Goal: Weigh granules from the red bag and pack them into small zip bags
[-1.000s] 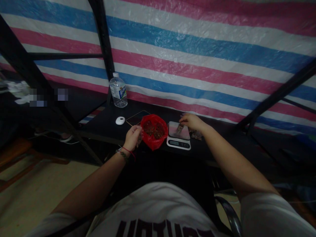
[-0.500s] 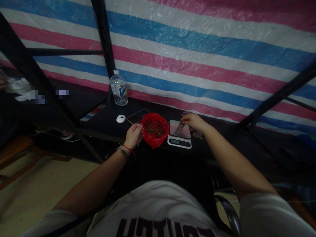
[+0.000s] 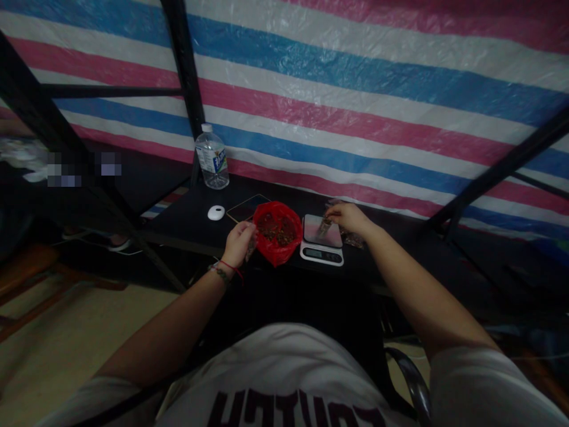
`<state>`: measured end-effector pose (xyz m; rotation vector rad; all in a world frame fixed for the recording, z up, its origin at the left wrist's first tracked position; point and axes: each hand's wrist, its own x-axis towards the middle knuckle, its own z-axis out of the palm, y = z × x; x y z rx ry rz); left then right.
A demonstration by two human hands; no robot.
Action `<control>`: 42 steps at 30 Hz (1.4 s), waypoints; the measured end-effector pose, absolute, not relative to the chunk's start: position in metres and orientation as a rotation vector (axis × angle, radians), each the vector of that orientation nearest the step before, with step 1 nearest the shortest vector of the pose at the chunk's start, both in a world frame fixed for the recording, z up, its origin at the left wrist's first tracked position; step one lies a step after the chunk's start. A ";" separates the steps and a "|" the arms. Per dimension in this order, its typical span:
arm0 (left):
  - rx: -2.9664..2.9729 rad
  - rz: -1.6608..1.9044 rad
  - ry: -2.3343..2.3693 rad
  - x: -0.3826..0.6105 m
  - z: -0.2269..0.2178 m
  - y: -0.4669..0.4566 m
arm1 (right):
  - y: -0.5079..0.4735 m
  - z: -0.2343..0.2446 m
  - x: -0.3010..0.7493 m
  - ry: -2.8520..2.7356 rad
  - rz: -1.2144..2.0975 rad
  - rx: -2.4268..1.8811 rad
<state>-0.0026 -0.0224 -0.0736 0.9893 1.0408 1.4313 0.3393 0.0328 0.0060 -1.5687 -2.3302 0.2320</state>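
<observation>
On my remote feed the hands are apart: the left hand [image 3: 240, 238] pinches a small pouch [image 3: 251, 250] just left of the red bag [image 3: 276, 256], whose mouth gapes, probably for access. The right hand [image 3: 349, 219] grips a tilted packet [image 3: 325, 226] over the scale [image 3: 322, 255], seemingly to steady it.

Clear bottle [image 3: 212, 159] near dark post [image 3: 185, 65]; striped sheeting [image 3: 338, 110] behind.
</observation>
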 end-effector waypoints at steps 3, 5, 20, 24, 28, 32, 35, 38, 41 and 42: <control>0.977 1.437 1.036 -0.002 -0.075 -0.022 | 0.032 0.007 0.338 -2.369 0.246 -1.570; 0.969 1.437 1.042 -0.002 -0.075 -0.022 | 0.031 0.007 0.337 -2.389 0.242 -1.563; 0.963 1.428 1.035 -0.001 -0.073 -0.024 | 0.027 0.008 0.332 -2.333 0.131 -1.571; 0.961 1.428 1.032 -0.001 -0.071 -0.025 | 0.028 0.005 0.332 -2.269 0.157 -1.594; 0.966 1.423 1.045 -0.001 -0.072 -0.024 | 0.028 0.002 0.332 -2.225 0.214 -1.583; 0.971 1.424 1.051 -0.001 -0.074 -0.023 | 0.028 0.001 0.334 -2.177 0.265 -1.548; 0.973 1.429 1.057 -0.001 -0.075 -0.022 | 0.029 0.002 0.337 -2.144 0.255 -1.525; 0.980 1.424 1.060 -0.001 -0.076 -0.022 | 0.030 0.001 0.341 -2.110 0.215 -1.506; 0.990 1.424 1.058 -0.002 -0.076 -0.022 | 0.031 0.000 0.343 -2.071 0.229 -1.517; 0.996 1.424 1.058 -0.002 -0.076 -0.022 | 0.031 0.001 0.342 -2.055 0.242 -1.526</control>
